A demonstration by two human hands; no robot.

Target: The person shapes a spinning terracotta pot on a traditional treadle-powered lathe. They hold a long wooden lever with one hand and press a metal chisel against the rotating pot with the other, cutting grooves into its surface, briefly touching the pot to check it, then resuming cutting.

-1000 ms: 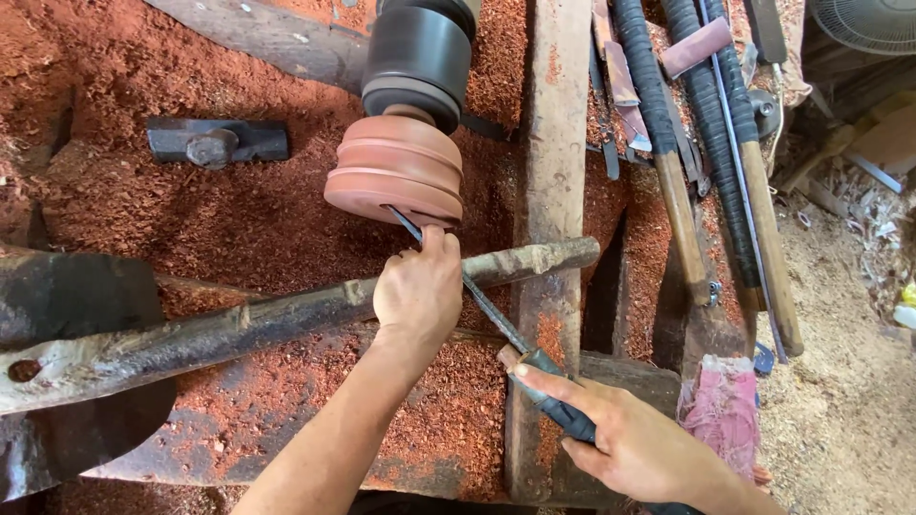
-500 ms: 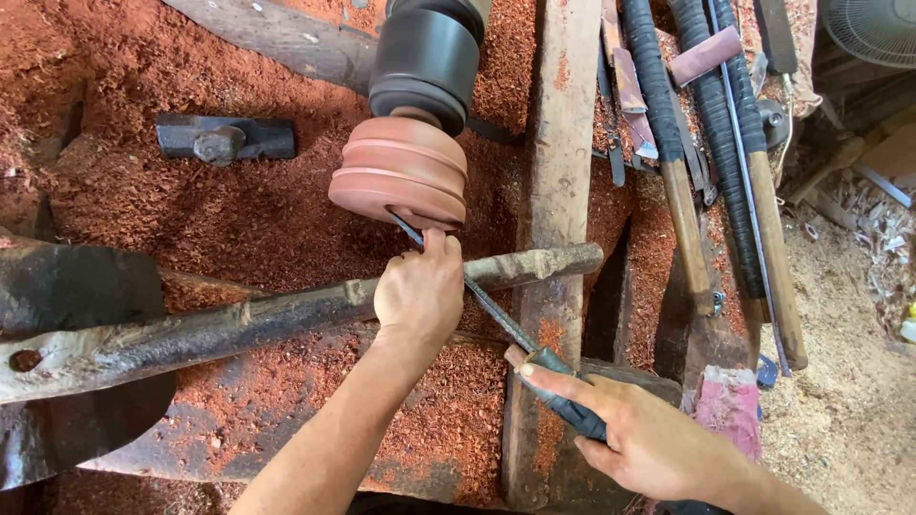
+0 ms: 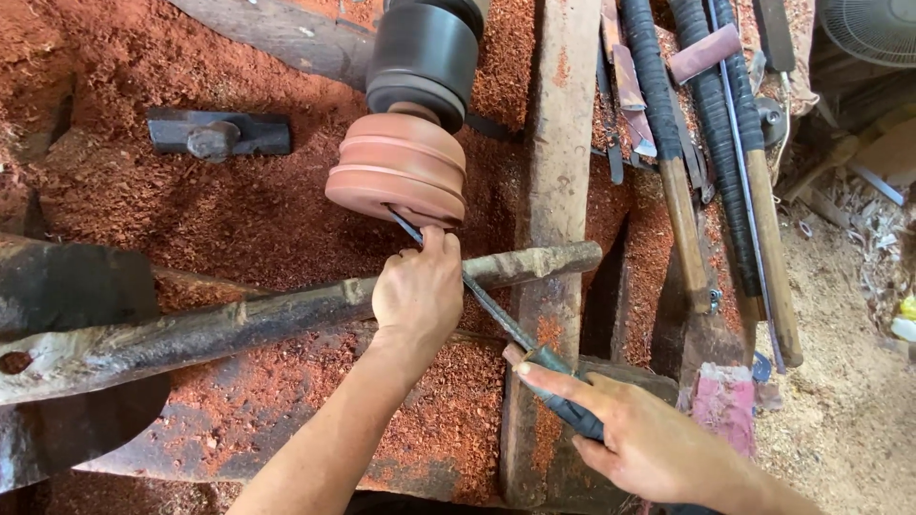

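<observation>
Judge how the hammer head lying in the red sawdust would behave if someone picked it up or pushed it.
The hammer head looks like solid dark metal, so it is probably heavy for its size and stiff. Its blocky, flat-sided shape suggests it would slide, not roll. The loose sawdust around it would likely drag against a push.

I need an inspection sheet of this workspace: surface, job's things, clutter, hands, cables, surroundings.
Surface: wooden bed covered in red sawdust.
Job's things: chisel lies over the rest bar, tip at the reddish workpiece on the black chuck.
Clutter: hammer head; spare tools at right.
Hands: left hand presses the chisel on the bar; right hand grips its handle.
Cables: nothing seen.
Surroundings: fan, dirt floor.
</observation>
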